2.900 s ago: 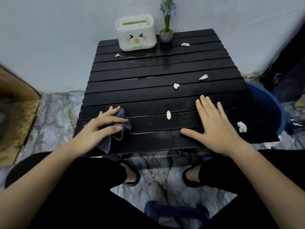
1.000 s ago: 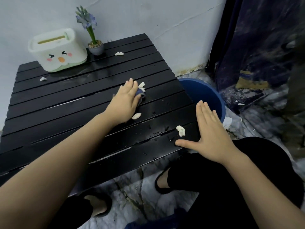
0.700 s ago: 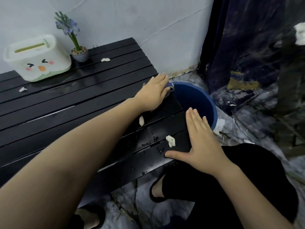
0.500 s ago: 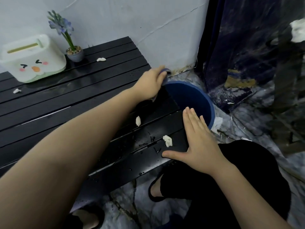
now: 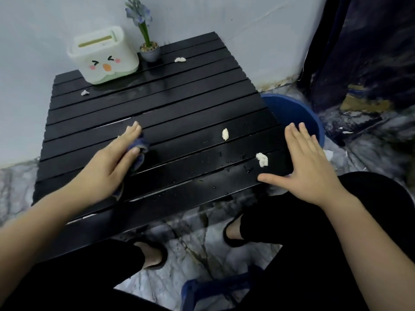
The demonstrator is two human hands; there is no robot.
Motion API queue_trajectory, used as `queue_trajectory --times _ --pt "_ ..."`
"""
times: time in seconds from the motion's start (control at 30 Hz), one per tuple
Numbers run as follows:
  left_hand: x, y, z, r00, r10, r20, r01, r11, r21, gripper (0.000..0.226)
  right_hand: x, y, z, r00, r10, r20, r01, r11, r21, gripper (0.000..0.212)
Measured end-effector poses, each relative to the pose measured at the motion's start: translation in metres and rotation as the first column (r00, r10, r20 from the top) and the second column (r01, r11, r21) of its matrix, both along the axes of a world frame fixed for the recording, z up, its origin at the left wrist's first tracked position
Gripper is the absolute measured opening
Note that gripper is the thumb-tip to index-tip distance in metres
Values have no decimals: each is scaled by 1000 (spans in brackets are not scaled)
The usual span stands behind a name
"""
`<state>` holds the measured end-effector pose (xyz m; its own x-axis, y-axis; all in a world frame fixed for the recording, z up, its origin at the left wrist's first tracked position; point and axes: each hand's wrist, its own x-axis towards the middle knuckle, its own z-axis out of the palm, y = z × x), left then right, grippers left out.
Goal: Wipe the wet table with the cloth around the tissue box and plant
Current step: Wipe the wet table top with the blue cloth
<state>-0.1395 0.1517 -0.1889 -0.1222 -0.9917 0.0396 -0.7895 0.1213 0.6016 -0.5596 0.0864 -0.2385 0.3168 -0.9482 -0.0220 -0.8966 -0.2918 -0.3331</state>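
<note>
My left hand (image 5: pixel 107 162) presses a dark blue cloth (image 5: pixel 139 151) flat onto the left-middle of the black slatted table (image 5: pixel 190 93). My right hand (image 5: pixel 307 162) lies open, palm down, on the table's near right corner. A white tissue box (image 5: pixel 103 58) with a cartoon face stands at the far left edge. Beside it on the right stands a small grey pot with a blue-flowered plant (image 5: pixel 147 44). Water drops glisten on the near slats.
Several white crumpled bits lie on the table: one (image 5: pixel 225 134) right of centre, one (image 5: pixel 262 159) by my right thumb, one (image 5: pixel 180 59) by the plant, one (image 5: pixel 84 93) by the box. A blue bucket (image 5: pixel 292 115) stands at the table's right side. My knees and feet are below.
My left hand with the cloth has swept from the table's right edge at the bucket back to the left-middle. The view turned left. My right hand stays at the near right corner.
</note>
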Motion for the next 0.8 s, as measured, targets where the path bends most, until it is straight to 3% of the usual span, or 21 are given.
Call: queue_trajectory --times 0.13,0.23,0.33,0.53,0.8 --pt "23 52 -13 995 -94 29 91 991 98 62 -1 5 0 1000 -27 9 27 1000 9 136" --pt "11 56 -28 963 -66 260 43 995 94 80 0 6 -1 999 -30 28 29 999 24 136" --pt "-16 42 -40 899 -58 435 37 998 57 81 1 5 -1 999 -28 32 27 999 18 137" --pt "-82 -17 -44 868 -247 430 251 967 49 70 2 4 2 999 -23 23 23 1000 14 139" --pt "-177 -120 -43 847 -335 413 360 933 19 65 4 4 -1 998 -31 51 30 999 21 143"
